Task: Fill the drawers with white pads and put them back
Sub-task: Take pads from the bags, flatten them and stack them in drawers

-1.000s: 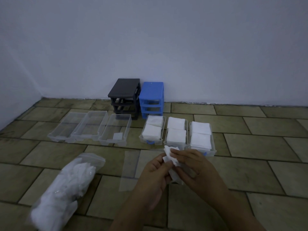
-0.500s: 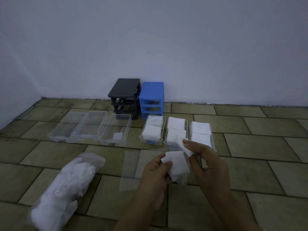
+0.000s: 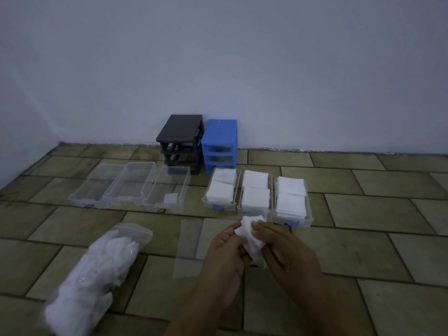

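Both hands hold a small stack of white pads (image 3: 251, 236) above the floor tiles. My left hand (image 3: 225, 253) grips its lower left side, and my right hand (image 3: 286, 248) pinches its top right. Just beyond them stand three clear drawers with blue handles, each filled with white pads (image 3: 221, 190) (image 3: 255, 194) (image 3: 291, 197). To their left lie three more clear drawers (image 3: 97, 187) (image 3: 131, 184) (image 3: 169, 187); the rightmost holds a single pad (image 3: 171, 198). A black drawer frame (image 3: 180, 144) and a blue drawer frame (image 3: 220, 145) stand drawerless against the wall.
A clear zip bag (image 3: 94, 270) stuffed with white pads lies on the floor at lower left. A flat transparent plastic sleeve (image 3: 188, 246) lies on the tiles left of my hands. The white wall closes off the back.
My right hand, which had drawn a pad off to the right, has come back onto the stack. Both hands now hold the pads together, slightly higher.
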